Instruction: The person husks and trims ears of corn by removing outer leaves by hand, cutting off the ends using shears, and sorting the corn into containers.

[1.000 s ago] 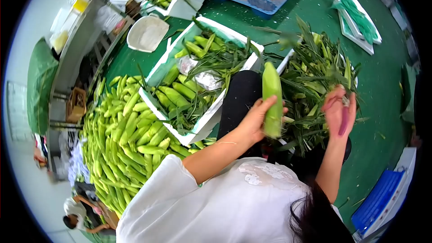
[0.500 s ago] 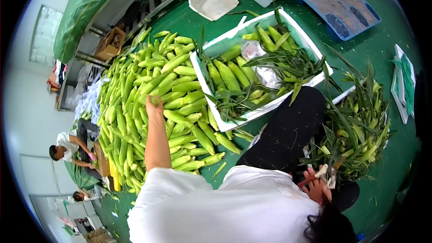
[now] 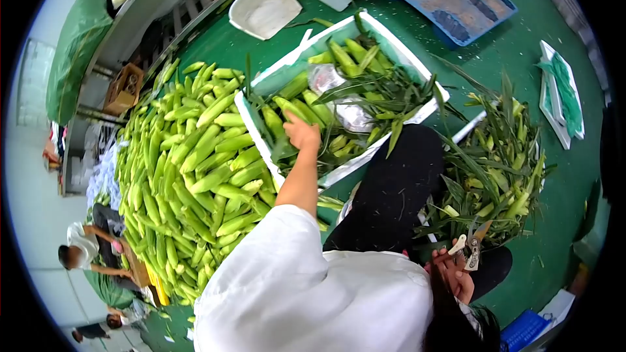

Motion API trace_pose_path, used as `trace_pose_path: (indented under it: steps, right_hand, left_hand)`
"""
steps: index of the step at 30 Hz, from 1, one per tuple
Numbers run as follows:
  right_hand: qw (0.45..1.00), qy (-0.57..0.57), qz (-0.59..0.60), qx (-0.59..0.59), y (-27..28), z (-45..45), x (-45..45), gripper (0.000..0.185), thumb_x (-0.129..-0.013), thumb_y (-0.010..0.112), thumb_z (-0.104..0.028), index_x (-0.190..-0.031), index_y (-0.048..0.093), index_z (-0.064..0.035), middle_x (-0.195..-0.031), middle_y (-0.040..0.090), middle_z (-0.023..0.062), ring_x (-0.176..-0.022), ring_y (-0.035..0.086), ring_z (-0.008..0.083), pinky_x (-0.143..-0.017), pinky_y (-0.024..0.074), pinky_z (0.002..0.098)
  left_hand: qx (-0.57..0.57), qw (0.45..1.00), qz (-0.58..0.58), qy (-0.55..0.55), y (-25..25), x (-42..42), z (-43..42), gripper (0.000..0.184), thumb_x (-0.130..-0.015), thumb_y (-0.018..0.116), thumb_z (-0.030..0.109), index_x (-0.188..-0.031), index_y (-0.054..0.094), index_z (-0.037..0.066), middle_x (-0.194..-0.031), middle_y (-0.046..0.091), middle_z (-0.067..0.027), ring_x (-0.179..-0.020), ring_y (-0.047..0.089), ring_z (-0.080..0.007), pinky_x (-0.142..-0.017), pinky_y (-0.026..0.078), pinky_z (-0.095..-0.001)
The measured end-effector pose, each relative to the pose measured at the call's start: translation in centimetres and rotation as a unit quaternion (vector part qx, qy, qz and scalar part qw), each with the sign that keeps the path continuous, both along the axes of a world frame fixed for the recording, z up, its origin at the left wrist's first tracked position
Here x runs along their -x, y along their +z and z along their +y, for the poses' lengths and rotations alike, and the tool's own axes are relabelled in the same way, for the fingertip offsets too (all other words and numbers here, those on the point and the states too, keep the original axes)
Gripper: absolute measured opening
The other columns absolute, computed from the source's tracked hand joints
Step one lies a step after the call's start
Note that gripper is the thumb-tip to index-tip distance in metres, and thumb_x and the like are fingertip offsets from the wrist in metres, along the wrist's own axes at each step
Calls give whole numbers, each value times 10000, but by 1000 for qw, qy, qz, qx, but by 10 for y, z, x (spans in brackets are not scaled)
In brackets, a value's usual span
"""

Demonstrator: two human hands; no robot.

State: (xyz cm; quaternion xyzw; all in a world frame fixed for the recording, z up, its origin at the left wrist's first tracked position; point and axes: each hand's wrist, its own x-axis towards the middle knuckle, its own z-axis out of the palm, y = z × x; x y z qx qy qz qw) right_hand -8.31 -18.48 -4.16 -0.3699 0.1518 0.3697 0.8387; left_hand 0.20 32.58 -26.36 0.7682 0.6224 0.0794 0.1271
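Observation:
My left hand (image 3: 301,132) reaches over the near left side of a white foam box (image 3: 264,150), at the ears of corn (image 3: 313,109) in their green husks. Its index finger stretches forward, and no ear is visibly gripped; the undersides of the fingers are hidden. Long green leaves and clear plastic-wrapped bundles (image 3: 352,116) lie among the ears. Low at my right side, my right hand (image 3: 453,272) is closed around pruning shears (image 3: 473,248), their blades pointing up and away from me.
A large heap of corn (image 3: 189,176) covers the floor to my left. Cut leaves and husks (image 3: 499,163) are piled at my right. Farther off are a white basin (image 3: 264,12), a blue pallet (image 3: 450,0) and a foam lid (image 3: 557,94). A person (image 3: 85,248) sits beyond the heap.
My left hand has moved right, from the corn heap to inside the foam box. The view has shifted right. The shears stay in my right hand, now showing their blades more clearly.

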Motion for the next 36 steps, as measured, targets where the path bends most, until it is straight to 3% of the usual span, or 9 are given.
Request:
trace_pose_path:
  steps: [3,5,6,9,17,24,28,32,36]
  right_hand:
    - [998,-63,-7,2,-8,-4,-6,767,-794,611,-219,-1497,327,-106,-1281,516,126,-1258,485,296,-1092,390,464]
    - [996,-87,3,23,-3,0,-13,707,-784,608,-226,-1443,383,-101,-1208,533,100,-1142,530,261,-1021,426,411]
    - [998,-58,-22,25,-4,-2,-18,683,-803,596,-248,-1441,396,-106,-1202,539,93,-1139,527,248,-1011,419,391]
    - [993,-36,-93,63,15,6,-38,586,-864,607,-247,-1386,428,-48,-1137,579,100,-1068,557,253,-997,425,411]
    - [871,42,-340,352,17,2,-90,843,-796,809,-269,-1441,345,14,-1335,515,180,-1234,505,251,-1058,394,382]
    - [775,44,-432,458,21,-47,-124,820,-711,816,-306,-1369,428,-7,-1284,513,205,-1177,526,329,-1011,430,395]
    - [832,72,-340,431,-24,-73,-116,681,-718,748,-231,-1292,493,31,-1000,662,163,-917,644,266,-854,503,358]
    - [951,12,-167,260,-57,-87,-73,161,-808,660,-125,-864,557,-15,-665,595,61,-529,571,138,-501,465,282]
    - [823,-81,-332,453,-33,-105,-58,356,-783,734,-186,-1035,550,-14,-823,658,111,-728,669,249,-675,535,355]
  left_hand:
    - [-51,977,-201,-44,-12,-9,-14,893,-711,802,245,-1449,378,-26,-1228,571,-247,-1114,566,-372,-930,485,-429]
    - [400,850,-340,-44,-24,-16,-3,648,-698,829,269,-1214,610,-56,-1059,675,-195,-958,638,-270,-854,504,-389]
    - [408,863,-290,-67,-20,-22,-5,594,-726,831,288,-1181,634,-39,-961,692,-141,-825,639,-235,-777,516,-376]
    - [294,868,-372,-148,20,-44,-32,422,-716,808,247,-999,673,-35,-925,698,-108,-847,634,-205,-800,509,-350]
    - [-39,795,-207,-568,252,-34,-199,719,-695,793,149,-1355,510,110,-1192,646,-151,-1086,637,-339,-881,525,-390]
    - [-87,714,-66,-691,261,-14,-282,801,-637,825,180,-1376,517,165,-1000,614,-89,-867,649,-313,-691,539,-403]
    - [-136,653,-25,-745,261,-29,-301,775,-640,824,183,-1355,526,169,-973,612,-78,-849,647,-310,-671,536,-399]
    - [-129,576,18,-807,256,-53,-304,780,-623,834,176,-1338,522,184,-935,602,-79,-846,641,-301,-701,532,-407]
    - [-181,452,60,-871,292,-78,-303,849,-570,864,158,-1346,521,179,-918,589,-71,-867,628,-288,-774,513,-419]
